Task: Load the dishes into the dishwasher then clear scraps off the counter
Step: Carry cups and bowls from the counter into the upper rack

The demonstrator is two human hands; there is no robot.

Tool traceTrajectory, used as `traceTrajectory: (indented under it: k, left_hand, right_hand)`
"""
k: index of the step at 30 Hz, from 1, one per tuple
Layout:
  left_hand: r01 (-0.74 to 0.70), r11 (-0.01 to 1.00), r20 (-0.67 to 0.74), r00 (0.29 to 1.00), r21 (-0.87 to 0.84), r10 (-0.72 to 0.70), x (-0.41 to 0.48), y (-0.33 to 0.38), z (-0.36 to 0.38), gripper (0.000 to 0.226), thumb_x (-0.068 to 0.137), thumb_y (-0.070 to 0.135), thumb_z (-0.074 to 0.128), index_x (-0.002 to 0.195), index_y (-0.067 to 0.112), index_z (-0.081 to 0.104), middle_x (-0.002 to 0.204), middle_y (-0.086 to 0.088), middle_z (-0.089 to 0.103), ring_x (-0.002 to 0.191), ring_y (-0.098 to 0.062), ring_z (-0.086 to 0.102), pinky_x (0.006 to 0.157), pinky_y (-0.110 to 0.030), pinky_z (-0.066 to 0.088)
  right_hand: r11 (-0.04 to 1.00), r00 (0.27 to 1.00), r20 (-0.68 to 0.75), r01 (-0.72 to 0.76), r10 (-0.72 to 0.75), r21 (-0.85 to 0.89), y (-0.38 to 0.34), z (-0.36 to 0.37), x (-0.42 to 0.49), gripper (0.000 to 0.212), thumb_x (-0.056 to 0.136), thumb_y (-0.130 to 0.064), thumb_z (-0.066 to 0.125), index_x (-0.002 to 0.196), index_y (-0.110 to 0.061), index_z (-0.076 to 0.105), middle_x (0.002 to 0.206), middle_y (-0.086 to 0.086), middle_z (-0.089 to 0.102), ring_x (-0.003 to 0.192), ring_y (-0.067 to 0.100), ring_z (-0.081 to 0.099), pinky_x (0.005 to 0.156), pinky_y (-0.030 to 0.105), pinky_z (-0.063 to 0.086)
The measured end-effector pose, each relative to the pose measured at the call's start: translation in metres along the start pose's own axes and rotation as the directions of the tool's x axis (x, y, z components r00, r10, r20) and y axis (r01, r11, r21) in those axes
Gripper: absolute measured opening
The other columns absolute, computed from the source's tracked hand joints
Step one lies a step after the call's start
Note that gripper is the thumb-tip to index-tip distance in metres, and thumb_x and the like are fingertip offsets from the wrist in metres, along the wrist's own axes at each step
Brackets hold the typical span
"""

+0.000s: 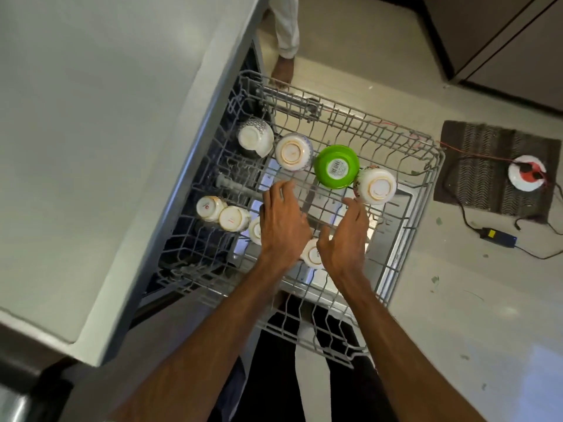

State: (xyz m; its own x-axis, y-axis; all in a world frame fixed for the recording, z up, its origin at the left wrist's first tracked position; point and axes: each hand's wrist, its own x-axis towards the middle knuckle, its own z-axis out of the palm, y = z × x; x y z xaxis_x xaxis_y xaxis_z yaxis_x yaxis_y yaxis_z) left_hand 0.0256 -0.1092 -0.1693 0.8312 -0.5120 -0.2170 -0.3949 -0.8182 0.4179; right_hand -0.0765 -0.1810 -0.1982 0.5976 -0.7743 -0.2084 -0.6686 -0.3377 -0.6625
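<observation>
Beside the counter (91, 147), the pulled-out rack (426, 166) carries upturned cups (222, 213) at its left. The left hand (283, 220) hovers over the wires, fingers loose, holding nothing. The right hand (344, 239) is likewise spread. One cup (312, 254) sits between them, and the green bowl (336, 166) lies beyond the fingertips.

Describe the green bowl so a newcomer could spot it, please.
Find the dishwasher's pulled-out wire rack. In its far row, the green bowl sits upturned between white bowls. Only it is green, with a barcode label.
</observation>
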Motion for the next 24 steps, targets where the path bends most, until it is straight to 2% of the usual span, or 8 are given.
traceTrajectory:
  k: [4,6,9,15,17,20,22,24]
  left_hand:
    - [0.018,0.999,0.043,0.999,-0.045,-0.016,-0.042,0.0,-0.043,0.062,0.083,0.014,0.071,0.139,0.014,0.044,0.14,-0.005,0.049,0.132,-0.025,0.042,0.108,-0.036,0.038]
    - [-0.003,0.998,0.041,0.999,-0.065,0.005,-0.068,0.007,-0.066,0.06,0.084,0.012,0.069,0.14,0.014,0.045,0.139,-0.006,0.049,0.131,-0.025,0.042,0.107,-0.037,0.037]
    - [-0.03,0.993,-0.029,0.999,-0.117,0.027,-0.111,0.019,-0.104,0.051,0.085,0.01,0.065,0.134,0.013,0.051,0.134,-0.007,0.053,0.126,-0.026,0.045,0.102,-0.039,0.039]
    - [0.029,0.972,-0.231,0.969,-0.232,-0.084,-0.209,0.024,-0.182,0.037,0.086,0.013,0.064,0.121,0.016,0.055,0.124,-0.004,0.055,0.116,-0.025,0.049,0.098,-0.04,0.046]
    - [0.062,0.963,-0.31,0.94,-0.262,-0.145,-0.247,0.018,-0.211,0.033,0.088,0.015,0.064,0.119,0.017,0.056,0.123,-0.001,0.056,0.116,-0.022,0.051,0.097,-0.036,0.045]
    - [0.147,0.949,-0.419,0.87,-0.281,-0.259,-0.313,-0.004,-0.246,0.031,0.088,0.02,0.063,0.118,0.021,0.058,0.123,0.005,0.056,0.116,-0.017,0.052,0.098,-0.031,0.045]
    - [0.21,0.932,-0.478,0.812,-0.295,-0.334,-0.354,-0.024,-0.266,0.031,0.087,0.021,0.062,0.118,0.024,0.058,0.123,0.007,0.055,0.116,-0.015,0.052,0.1,-0.032,0.045]
    - [0.283,0.91,-0.538,0.738,-0.302,-0.408,-0.395,-0.048,-0.283,0.032,0.088,0.02,0.063,0.119,0.024,0.058,0.124,0.008,0.056,0.118,-0.014,0.052,0.102,-0.033,0.045]
  right_hand:
    - [0.994,0.998,0.019,0.059,-0.061,0.092,-0.025,-0.015,-0.033,0.06,0.086,-0.011,0.062,0.142,-0.004,0.041,0.147,0.018,0.041,0.141,0.033,0.036,0.115,0.049,0.035]
    - [0.991,0.996,0.026,0.081,-0.085,0.109,-0.04,-0.027,-0.05,0.058,0.085,-0.009,0.062,0.139,-0.004,0.043,0.142,0.015,0.045,0.136,0.031,0.04,0.114,0.044,0.036]
    - [0.975,0.983,0.052,0.169,-0.178,0.143,-0.066,-0.053,-0.075,0.052,0.084,-0.008,0.062,0.134,-0.004,0.046,0.133,0.012,0.048,0.125,0.026,0.045,0.105,0.027,0.033]
    - [0.931,0.932,0.135,0.308,-0.337,0.196,-0.128,-0.11,-0.139,0.04,0.082,-0.012,0.062,0.122,-0.007,0.054,0.122,0.011,0.053,0.111,0.027,0.053,0.089,0.034,0.044]
    - [0.901,0.89,0.189,0.371,-0.414,0.226,-0.151,-0.121,-0.166,0.035,0.081,-0.009,0.063,0.116,-0.007,0.056,0.119,0.012,0.055,0.11,0.029,0.054,0.088,0.032,0.045]
    - [0.825,0.784,0.262,0.512,-0.562,0.239,-0.186,-0.124,-0.211,0.037,0.08,-0.016,0.058,0.115,-0.004,0.058,0.118,0.016,0.057,0.109,0.027,0.052,0.088,0.034,0.044]
    - [0.792,0.72,0.33,0.548,-0.61,0.269,-0.214,-0.121,-0.246,0.038,0.081,-0.007,0.06,0.119,-0.004,0.058,0.119,0.014,0.057,0.105,0.025,0.054,0.088,0.033,0.044]
    - [0.739,0.626,0.396,0.601,-0.672,0.305,-0.245,-0.113,-0.287,0.04,0.082,-0.002,0.061,0.122,-0.008,0.058,0.121,0.01,0.058,0.105,0.023,0.057,0.091,0.036,0.048]
